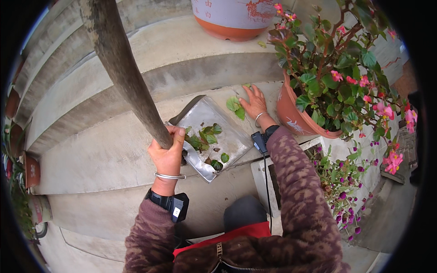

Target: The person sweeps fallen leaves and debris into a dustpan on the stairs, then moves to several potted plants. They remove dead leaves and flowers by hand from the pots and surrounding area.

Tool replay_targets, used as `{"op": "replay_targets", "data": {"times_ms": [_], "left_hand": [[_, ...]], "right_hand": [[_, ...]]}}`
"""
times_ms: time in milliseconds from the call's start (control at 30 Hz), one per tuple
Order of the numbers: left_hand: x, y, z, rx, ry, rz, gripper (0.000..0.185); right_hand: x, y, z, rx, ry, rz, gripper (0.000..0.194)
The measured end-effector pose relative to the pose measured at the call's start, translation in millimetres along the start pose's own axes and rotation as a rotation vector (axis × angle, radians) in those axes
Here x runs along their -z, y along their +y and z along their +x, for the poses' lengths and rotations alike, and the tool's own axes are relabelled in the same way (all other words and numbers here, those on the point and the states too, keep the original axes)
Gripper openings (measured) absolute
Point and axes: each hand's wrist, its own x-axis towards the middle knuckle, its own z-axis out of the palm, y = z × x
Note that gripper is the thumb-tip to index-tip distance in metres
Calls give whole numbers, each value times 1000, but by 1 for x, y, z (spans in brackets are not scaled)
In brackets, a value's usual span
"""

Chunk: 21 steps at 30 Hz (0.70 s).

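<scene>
My left hand [167, 150] is closed around the lower end of a thick wooden handle [128, 76], which rises toward the upper left. Joined to it, a sheet-metal dustpan [235, 138] rests on a concrete step. Green leaves [203, 136] and small brown bits lie in the pan. To its right, my right hand [255, 104] reaches down to the step with fingers spread. Two loose green leaves [235, 106] lie beside its thumb. Another bit of leaf [246, 85] shows at the fingertips; whether they touch it is unclear.
Close by my right hand stands a terracotta-coloured pot [295, 112] of pink-flowering begonia [327, 68]. A white-and-orange planter [234, 20] sits on a higher step. Purple globe-shaped flowers [344, 194] grow at right. More pots [32, 170] line the left edge.
</scene>
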Motion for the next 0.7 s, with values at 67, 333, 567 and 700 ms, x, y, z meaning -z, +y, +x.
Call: {"op": "replay_targets", "data": {"times_ms": [67,333,567,700], "left_hand": [[0,0,0,24,-2,-1,10],[2,-1,1,3,-31,-34,10],[1,-2,3,-1,1,-9,12],[1,-1,5,1,-3,-82,12]], "right_hand": [[-5,-1,7,-43,-7,-37,59],[-12,8,16,54,-74,52,55],[13,-21,-14,252,-133,14,36],[28,-36,-31,163,-12,75,13]]}}
